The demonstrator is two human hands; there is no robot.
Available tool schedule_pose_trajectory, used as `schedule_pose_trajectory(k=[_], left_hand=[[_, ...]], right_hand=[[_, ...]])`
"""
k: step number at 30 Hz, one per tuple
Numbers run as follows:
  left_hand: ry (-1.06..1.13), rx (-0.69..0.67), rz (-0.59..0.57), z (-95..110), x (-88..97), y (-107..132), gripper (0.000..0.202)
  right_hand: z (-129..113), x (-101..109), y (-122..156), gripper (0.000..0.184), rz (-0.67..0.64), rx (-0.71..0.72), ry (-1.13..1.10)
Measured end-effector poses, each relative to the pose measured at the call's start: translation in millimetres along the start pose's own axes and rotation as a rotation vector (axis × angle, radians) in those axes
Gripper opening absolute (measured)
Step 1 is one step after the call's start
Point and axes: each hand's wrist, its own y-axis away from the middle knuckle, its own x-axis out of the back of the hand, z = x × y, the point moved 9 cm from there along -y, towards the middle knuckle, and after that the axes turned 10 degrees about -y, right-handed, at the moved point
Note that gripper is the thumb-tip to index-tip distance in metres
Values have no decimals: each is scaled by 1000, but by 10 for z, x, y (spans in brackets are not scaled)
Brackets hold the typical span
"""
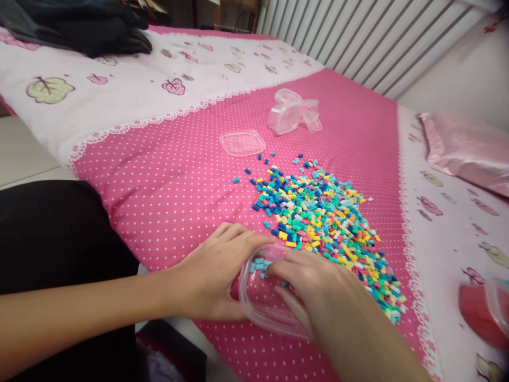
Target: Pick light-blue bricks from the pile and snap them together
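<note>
A clear plastic container (254,313) stands tilted near the front edge of the bed. My left hand (217,265) grips its left side, with the thumb low and the fingers over the top. Inside lie several light blue toy bricks (259,265). My right hand (318,286) reaches into the container, its fingers curled together beside those bricks; whatever is between the fingertips is hidden. Just beyond both hands spreads a large heap of small toy bricks (330,212) in blue, teal, yellow, green, white and pink.
A clear lid (242,143) lies flat beyond the heap, near several clear containers (292,112) piled together. Pink dotted bedding (159,185) covers the surface. Black gloves (95,32) lie far left, a shiny pink pillow (469,151) at right, and a red container (477,313) at lower right.
</note>
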Motion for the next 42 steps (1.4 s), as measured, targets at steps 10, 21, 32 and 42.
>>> schedule_pose_trajectory(k=[10, 21, 32, 42], left_hand=[[-11, 4, -16, 5, 1, -7, 76], [-17, -10, -7, 10, 1, -1, 77], [-21, -10, -3, 6, 6, -1, 79], [-9, 0, -20, 9, -4, 7, 76]], right_hand=[[-10, -82, -41, 22, -101, -46, 8], [-38, -41, -76, 22, -150, -8, -26], [-38, -41, -20, 25, -151, 19, -41], [20, 4, 66, 37, -177, 10, -79]])
